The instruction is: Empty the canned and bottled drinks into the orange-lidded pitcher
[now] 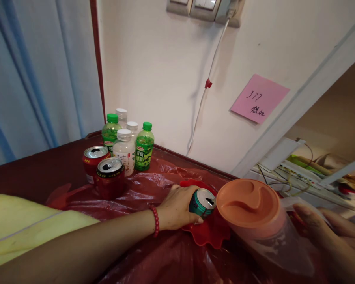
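My left hand point(177, 207) is wrapped round a teal drink can point(202, 202) that is tilted over a red dish point(208, 232) on the red plastic sheet point(154, 185). A red bead bracelet point(156, 221) circles that wrist. My right hand point(328, 232) holds the handle side of a clear jug with an orange lid point(248, 203), just right of the can. The jug's handle is hidden by my fingers.
Two opened red cans point(106, 171) stand at the left, with several green and white bottles point(130, 144) behind them near the wall. A pink note point(258, 98) and a white cable point(207, 83) are on the wall. Clutter lies on the right point(298, 169).
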The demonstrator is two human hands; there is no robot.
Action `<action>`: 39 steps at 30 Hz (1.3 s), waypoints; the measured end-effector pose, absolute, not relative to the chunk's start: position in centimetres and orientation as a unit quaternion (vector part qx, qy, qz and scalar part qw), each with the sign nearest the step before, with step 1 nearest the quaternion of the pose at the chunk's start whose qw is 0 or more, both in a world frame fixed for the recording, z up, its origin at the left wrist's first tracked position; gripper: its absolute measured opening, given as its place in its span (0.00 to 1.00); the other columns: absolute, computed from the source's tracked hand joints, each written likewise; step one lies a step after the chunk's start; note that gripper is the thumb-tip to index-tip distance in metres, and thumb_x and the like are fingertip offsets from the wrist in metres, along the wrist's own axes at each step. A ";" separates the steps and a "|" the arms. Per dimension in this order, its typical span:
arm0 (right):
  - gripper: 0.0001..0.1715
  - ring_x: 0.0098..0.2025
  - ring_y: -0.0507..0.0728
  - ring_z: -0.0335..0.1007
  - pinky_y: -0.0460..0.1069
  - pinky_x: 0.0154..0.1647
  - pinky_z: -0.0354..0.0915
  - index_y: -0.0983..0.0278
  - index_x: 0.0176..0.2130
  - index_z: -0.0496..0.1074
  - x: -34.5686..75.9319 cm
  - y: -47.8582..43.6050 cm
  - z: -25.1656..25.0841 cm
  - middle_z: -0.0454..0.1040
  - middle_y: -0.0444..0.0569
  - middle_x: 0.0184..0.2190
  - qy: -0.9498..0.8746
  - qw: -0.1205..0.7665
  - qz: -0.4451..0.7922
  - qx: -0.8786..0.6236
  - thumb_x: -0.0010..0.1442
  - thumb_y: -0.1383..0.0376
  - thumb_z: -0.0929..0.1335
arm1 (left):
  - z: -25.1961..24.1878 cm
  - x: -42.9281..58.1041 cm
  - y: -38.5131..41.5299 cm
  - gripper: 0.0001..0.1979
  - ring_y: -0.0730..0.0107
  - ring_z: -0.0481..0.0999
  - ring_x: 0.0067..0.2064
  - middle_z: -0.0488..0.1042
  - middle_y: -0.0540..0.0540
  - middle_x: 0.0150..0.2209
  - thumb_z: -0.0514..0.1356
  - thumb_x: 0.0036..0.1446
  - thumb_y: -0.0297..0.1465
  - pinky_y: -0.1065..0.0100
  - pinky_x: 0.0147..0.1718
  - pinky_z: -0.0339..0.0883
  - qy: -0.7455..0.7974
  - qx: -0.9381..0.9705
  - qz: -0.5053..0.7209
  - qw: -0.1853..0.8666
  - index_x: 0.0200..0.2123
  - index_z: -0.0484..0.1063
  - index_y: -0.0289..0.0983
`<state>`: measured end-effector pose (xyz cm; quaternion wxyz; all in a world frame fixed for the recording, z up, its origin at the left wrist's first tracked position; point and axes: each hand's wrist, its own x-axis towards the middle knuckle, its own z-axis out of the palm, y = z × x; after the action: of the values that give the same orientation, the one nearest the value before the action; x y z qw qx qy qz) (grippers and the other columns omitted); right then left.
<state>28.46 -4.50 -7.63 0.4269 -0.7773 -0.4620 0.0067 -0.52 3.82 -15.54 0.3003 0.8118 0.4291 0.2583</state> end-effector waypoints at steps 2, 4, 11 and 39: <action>0.31 0.36 0.67 0.73 0.51 0.24 0.65 0.55 0.32 0.80 28.8 -4.5 -7.8 0.79 0.42 0.30 -0.457 0.431 0.018 -0.778 0.46 0.33 0.70 | -15.5 -0.5 3.8 0.36 0.45 0.76 0.55 0.79 0.44 0.55 0.78 0.42 0.36 0.49 0.56 0.61 0.430 0.812 0.256 0.300 0.55 0.71 0.41; 0.33 0.35 0.67 0.72 0.51 0.24 0.66 0.56 0.32 0.81 29.1 -4.4 -8.0 0.79 0.42 0.29 -0.454 0.424 0.024 -0.783 0.44 0.33 0.71 | -15.5 -0.5 3.8 0.36 0.45 0.76 0.55 0.79 0.44 0.55 0.78 0.42 0.37 0.49 0.55 0.62 0.431 0.812 0.254 0.300 0.54 0.71 0.40; 0.32 0.33 0.63 0.70 0.48 0.23 0.62 0.58 0.34 0.80 28.7 -4.5 -8.0 0.77 0.40 0.28 -0.454 0.428 0.014 -0.781 0.46 0.35 0.71 | -15.7 -0.5 3.9 0.35 0.46 0.76 0.54 0.79 0.45 0.55 0.78 0.42 0.37 0.49 0.55 0.61 0.434 0.812 0.257 0.293 0.54 0.72 0.41; 0.34 0.35 0.66 0.72 0.49 0.25 0.66 0.56 0.31 0.80 29.6 -4.5 -7.7 0.76 0.43 0.26 -0.435 0.399 0.041 -0.806 0.39 0.33 0.70 | -15.9 -0.5 3.9 0.35 0.45 0.76 0.57 0.79 0.44 0.56 0.78 0.42 0.36 0.49 0.56 0.60 0.428 0.811 0.262 0.301 0.54 0.72 0.41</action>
<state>29.59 -4.46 -7.68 0.3988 -0.8060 -0.4354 0.0411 -0.47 3.92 -15.92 0.3007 0.8107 0.4283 0.2625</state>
